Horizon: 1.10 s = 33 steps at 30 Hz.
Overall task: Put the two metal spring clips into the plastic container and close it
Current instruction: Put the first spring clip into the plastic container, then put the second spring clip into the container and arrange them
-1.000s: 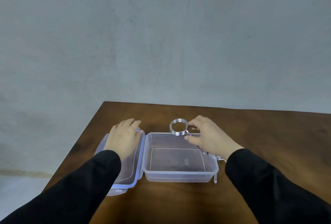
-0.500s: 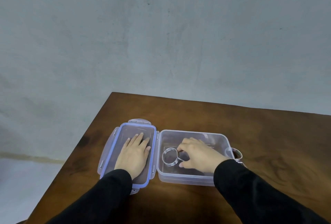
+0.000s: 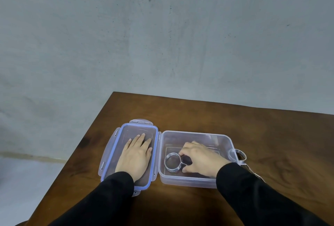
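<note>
- The brown counter [image 3: 271, 135] ends at a far edge against the grey wall [image 3: 162, 36] and at a left edge that slants down toward the floor; bare wood lies open behind and to the right of the plastic container [image 3: 197, 134].
- The container sits open near the counter's left corner, with its blue-rimmed lid [image 3: 139, 128] lying flat just to its left, the two nearly touching.
- One spring clip [image 3: 173, 162] rests inside the container at its left end, coil up.
- The second spring clip [image 3: 241, 155] lies on the counter just outside the container's right wall, partly blurred through the clear plastic; its legs run under the right sleeve [image 3: 262, 198] and are cut off.
- The left hand [image 3: 135, 155] lies flat, fingers spread, palm down on the lid's inner face.
- The right hand [image 3: 200, 159] reaches into the container, thumb and forefinger pinched on the clip's leg beside the coil.
</note>
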Each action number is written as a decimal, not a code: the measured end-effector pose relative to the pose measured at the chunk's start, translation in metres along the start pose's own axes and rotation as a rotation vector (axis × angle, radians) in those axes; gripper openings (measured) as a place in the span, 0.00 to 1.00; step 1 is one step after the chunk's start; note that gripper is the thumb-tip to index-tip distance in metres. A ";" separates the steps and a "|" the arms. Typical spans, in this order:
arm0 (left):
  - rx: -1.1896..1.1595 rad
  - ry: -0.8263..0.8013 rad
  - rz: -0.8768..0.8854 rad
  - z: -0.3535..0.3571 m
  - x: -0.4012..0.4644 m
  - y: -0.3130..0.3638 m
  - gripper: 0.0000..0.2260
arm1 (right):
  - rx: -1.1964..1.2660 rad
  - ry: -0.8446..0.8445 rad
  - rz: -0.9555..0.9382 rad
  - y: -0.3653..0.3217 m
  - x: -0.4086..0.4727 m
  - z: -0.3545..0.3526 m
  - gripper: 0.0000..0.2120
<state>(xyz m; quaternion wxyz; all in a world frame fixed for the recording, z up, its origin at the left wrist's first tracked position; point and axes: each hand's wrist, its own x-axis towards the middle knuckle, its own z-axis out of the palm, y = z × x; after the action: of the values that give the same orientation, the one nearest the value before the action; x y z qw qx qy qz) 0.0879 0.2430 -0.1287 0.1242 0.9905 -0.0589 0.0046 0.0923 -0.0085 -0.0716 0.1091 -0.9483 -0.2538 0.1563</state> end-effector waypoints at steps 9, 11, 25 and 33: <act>-0.018 0.014 -0.005 -0.002 -0.002 -0.001 0.22 | 0.241 0.466 0.110 0.014 -0.026 -0.039 0.21; -0.024 0.017 -0.003 -0.002 -0.002 -0.001 0.21 | 0.277 0.626 0.233 0.032 -0.038 -0.053 0.17; -0.016 0.018 -0.001 0.000 0.000 0.001 0.22 | 0.225 -0.016 0.871 0.110 -0.114 -0.016 0.37; 0.014 0.011 0.006 0.002 0.000 0.001 0.22 | 0.247 0.008 0.900 0.098 -0.116 0.004 0.49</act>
<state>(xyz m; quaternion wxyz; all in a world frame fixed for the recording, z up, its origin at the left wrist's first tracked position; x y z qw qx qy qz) 0.0878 0.2413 -0.1304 0.1178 0.9911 -0.0612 0.0106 0.0390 -0.1510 -0.0754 0.1435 -0.9446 0.2038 0.2136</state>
